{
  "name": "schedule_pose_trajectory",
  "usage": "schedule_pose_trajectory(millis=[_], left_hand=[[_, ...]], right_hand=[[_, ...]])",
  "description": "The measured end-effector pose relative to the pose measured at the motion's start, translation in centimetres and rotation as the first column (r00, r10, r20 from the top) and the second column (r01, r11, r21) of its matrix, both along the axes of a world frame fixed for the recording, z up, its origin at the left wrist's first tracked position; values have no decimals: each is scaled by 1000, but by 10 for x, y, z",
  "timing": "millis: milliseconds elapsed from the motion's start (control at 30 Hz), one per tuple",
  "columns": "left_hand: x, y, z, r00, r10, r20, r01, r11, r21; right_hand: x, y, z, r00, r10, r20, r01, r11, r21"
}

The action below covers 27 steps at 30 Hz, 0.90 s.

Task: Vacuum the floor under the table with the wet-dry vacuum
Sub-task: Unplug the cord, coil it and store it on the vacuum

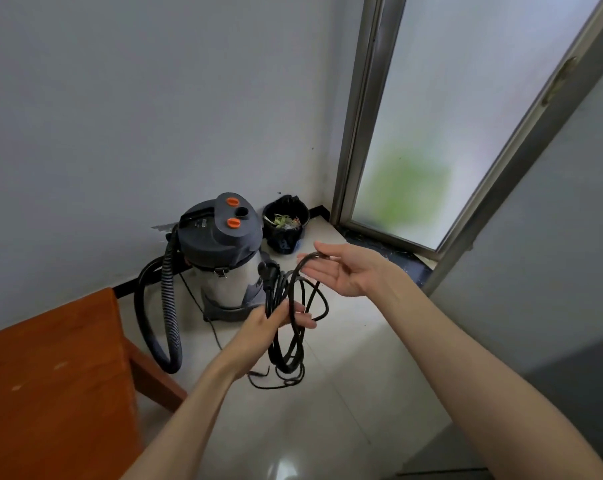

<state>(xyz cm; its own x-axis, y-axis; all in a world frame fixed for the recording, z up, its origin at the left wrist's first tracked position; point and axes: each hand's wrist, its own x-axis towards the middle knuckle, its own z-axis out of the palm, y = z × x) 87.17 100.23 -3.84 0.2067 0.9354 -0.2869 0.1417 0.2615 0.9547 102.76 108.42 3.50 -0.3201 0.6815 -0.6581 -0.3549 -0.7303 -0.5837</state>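
Observation:
The wet-dry vacuum (pixel 223 258), a steel drum with a grey lid and two orange knobs, stands on the floor against the wall. Its black ribbed hose (pixel 168 306) loops down on its left side. My left hand (pixel 272 323) grips a coiled bundle of the black power cord (pixel 286 341), whose loops hang below the hand, with the plug (pixel 268 271) sticking up. My right hand (pixel 341 268) is spread flat, palm up, and one loop of the cord lies over its fingers.
A corner of the orange-brown wooden table (pixel 50 375) fills the lower left. A black waste bin (pixel 285 223) with scraps stands in the corner behind the vacuum. A frosted glass door with a metal frame (pixel 355 133) is at the right. The floor is pale tile (pixel 327 410).

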Motion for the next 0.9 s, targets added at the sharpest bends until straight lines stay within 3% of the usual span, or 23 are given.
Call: schedule_pose_trajectory(millis=[100, 200, 300, 367, 400, 500, 533, 600, 667, 767, 833, 900], left_hand=[[1, -2, 4, 973, -5, 232, 11, 1000, -22], [0, 5, 15, 934, 35, 355, -36, 999, -3], [-7, 19, 37, 807, 124, 578, -141, 990, -15], [-13, 29, 58, 704, 154, 694, -196, 980, -18], [-14, 34, 69, 666, 151, 731, -208, 978, -12], [-11, 46, 99, 600, 101, 793, -183, 983, 13], [-9, 48, 108, 578, 78, 812, -161, 987, 19], [-5, 52, 123, 502, 32, 864, -109, 994, 26], [-7, 53, 137, 407, 3, 913, -72, 997, 29], [-22, 47, 157, 302, -49, 952, -30, 998, 61], [-33, 39, 166, 377, -50, 925, -65, 995, 81], [-39, 32, 169, 613, 40, 789, -183, 979, 92]], right_hand=[[0, 5, 1, 999, -44, 9, 43, 998, 51], [4, 3, -13, 992, -81, 93, 62, 980, 192], [13, -12, -48, 950, -192, 244, 115, 947, 299], [14, -31, -77, 930, -76, 359, -41, 950, 309], [11, -42, -88, 902, 73, 425, -222, 924, 313], [-12, -60, -106, 705, 510, 492, -688, 659, 304], [-22, -62, -107, 634, 582, 508, -763, 577, 291], [-36, -57, -114, 539, 576, 615, -832, 479, 281], [-38, -51, -123, 530, 490, 691, -812, 527, 249], [-12, -44, -141, 689, 349, 635, -572, 801, 180], [12, -38, -148, 634, 283, 720, -499, 861, 100], [29, -31, -148, 439, 283, 853, -502, 864, -28]])
